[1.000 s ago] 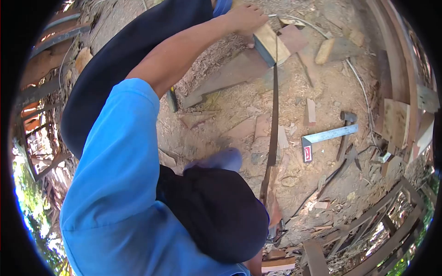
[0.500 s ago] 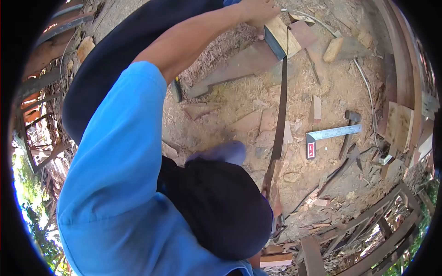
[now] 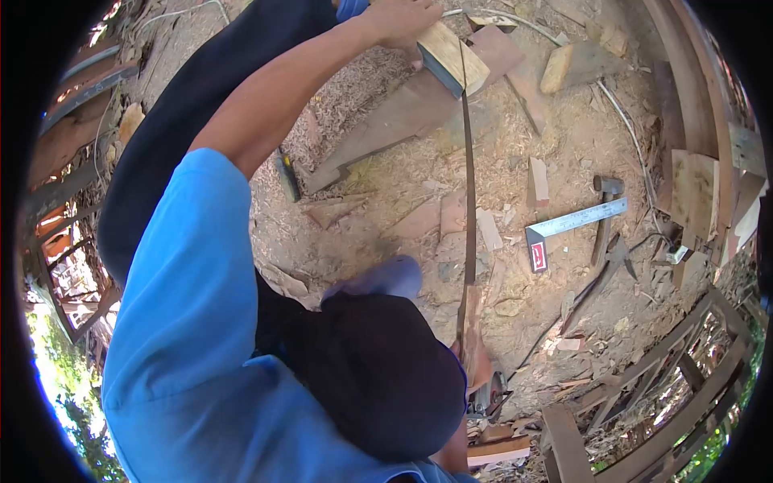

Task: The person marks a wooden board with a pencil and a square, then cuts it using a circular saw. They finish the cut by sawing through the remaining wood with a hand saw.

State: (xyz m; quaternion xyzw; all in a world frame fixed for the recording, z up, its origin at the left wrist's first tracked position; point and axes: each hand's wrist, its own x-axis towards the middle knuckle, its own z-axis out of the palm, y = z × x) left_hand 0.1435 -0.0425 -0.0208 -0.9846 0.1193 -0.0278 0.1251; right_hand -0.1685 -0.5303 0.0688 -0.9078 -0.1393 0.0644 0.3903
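My left hand (image 3: 407,22) is closed on the near end of a squared wood block (image 3: 452,56), pale on top and dark along one side. Across the block's far end lies the narrow dark blade of a handsaw (image 3: 470,185), running down toward my body. At its lower end is a wooden handle (image 3: 472,304), where my right hand (image 3: 478,366) grips, mostly hidden behind my dark-trousered knee (image 3: 386,370). Beneath the block, a wide flat board (image 3: 386,133) rests on the ground.
A try square (image 3: 576,219) lies right of the saw, partly over a hammer (image 3: 602,229). A yellow-and-black tool (image 3: 287,174) lies near my left arm. An offcut block (image 3: 578,66), a cable (image 3: 628,129) and wood shavings cover the ground. Planks (image 3: 696,88) stand at right.
The whole view has shifted, so the block, saw and left hand appear further left. The saw blade looks more upright. Both hands keep their hold.
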